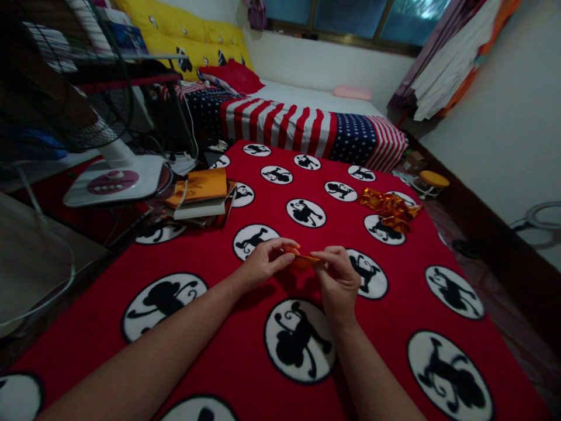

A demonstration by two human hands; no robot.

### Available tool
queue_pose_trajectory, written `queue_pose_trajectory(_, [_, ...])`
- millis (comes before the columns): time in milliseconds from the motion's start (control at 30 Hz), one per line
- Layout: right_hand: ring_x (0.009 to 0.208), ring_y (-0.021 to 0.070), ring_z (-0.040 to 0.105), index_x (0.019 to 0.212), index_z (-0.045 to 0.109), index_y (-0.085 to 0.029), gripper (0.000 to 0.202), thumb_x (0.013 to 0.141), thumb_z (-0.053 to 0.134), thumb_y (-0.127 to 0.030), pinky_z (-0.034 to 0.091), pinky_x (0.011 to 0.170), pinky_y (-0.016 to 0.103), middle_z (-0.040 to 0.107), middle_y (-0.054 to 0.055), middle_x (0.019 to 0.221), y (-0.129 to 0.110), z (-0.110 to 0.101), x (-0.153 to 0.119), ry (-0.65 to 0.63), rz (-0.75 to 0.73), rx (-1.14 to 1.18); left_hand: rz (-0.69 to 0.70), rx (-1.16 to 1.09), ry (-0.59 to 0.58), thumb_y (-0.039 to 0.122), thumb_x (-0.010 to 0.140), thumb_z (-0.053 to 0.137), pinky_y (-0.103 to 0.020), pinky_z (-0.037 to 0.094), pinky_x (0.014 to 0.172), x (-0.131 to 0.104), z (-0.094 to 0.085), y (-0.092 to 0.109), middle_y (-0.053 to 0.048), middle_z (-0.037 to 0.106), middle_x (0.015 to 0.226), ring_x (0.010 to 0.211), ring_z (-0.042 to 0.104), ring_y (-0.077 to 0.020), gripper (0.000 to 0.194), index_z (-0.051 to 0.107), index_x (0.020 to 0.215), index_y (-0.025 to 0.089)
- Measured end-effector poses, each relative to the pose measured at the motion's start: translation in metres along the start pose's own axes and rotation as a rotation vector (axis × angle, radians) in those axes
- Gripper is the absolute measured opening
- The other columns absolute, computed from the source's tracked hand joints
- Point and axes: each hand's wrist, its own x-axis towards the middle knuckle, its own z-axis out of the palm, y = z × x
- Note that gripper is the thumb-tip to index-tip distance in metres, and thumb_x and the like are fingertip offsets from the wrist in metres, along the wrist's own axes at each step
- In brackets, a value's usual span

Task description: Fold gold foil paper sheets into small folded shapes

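Observation:
A small folded piece of orange paper is held between my two hands, just above the red cloth. My left hand pinches its left end between thumb and fingers. At the right end, my right hand grips the paper with thumb and forefinger. Several shiny orange folded paper pieces lie in a heap on the cloth to the right. A stack of orange paper sheets rests at the left edge, with a white-edged bundle beneath the top sheets.
The red cloth with monkey prints covers the surface before me. A fan's white base stands at the left, with cables nearby. A bed with a flag-patterned cover is behind. A yellow-topped stool stands at the right.

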Motion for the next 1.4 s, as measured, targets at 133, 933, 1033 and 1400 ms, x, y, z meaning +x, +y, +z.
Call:
queue_pose_trajectory(133, [0.075, 0.0145, 0.054, 0.088, 0.074, -0.027, 0.014, 0.083, 0.065, -0.016, 0.044, 0.067, 0.028, 0.055, 0.0, 0.08, -0.0014, -0.0005, 0.0003, -0.004, -0.023, 0.014, -0.06, -0.078, 0.047, 0.042, 0.075, 0.073, -0.028, 0.054, 0.068, 0.0029, -0.0017, -0.0055, -0.012, 0.069, 0.103, 0.078, 0.069, -0.0192, 0.05, 0.058, 0.114, 0.015])
queue_pose_trajectory(933, [0.072, 0.017, 0.069, 0.095, 0.064, -0.022, 0.027, 0.072, 0.076, -0.028, 0.057, 0.061, 0.027, 0.071, 0.002, 0.084, 0.0047, 0.0061, 0.0007, -0.091, 0.427, 0.358, 0.017, -0.172, 0.299, 0.021, 0.062, 0.082, -0.023, 0.055, 0.065, -0.0013, 0.0019, 0.0007, 0.0, 0.069, 0.081, 0.07, 0.067, -0.0142, 0.084, 0.044, 0.136, 0.021])
queue_pose_trajectory(1033, [0.073, 0.0167, 0.069, 0.094, 0.06, -0.022, 0.028, 0.072, 0.076, -0.029, 0.057, 0.062, 0.027, 0.07, 0.002, 0.085, 0.0051, 0.0069, 0.0007, -0.054, 0.423, 0.373, 0.022, -0.157, 0.323, 0.021, 0.062, 0.082, -0.026, 0.057, 0.07, -0.0002, 0.0032, -0.001, -0.002, 0.07, 0.084, 0.074, 0.068, -0.0164, 0.085, 0.043, 0.137, 0.021])
queue_pose_trajectory(1400, [0.069, 0.0125, 0.062, 0.083, 0.06, -0.02, 0.02, 0.073, 0.076, -0.027, 0.052, 0.063, 0.023, 0.065, -0.001, 0.077, 0.0057, 0.0079, 0.0003, 0.011, 0.36, 0.297, 0.097, 0.044, 0.264, 0.019, 0.066, 0.079, -0.026, 0.055, 0.079, -0.0023, 0.0042, -0.0008, -0.007, 0.072, 0.105, 0.09, 0.069, -0.0189, 0.068, 0.056, 0.13, 0.019])
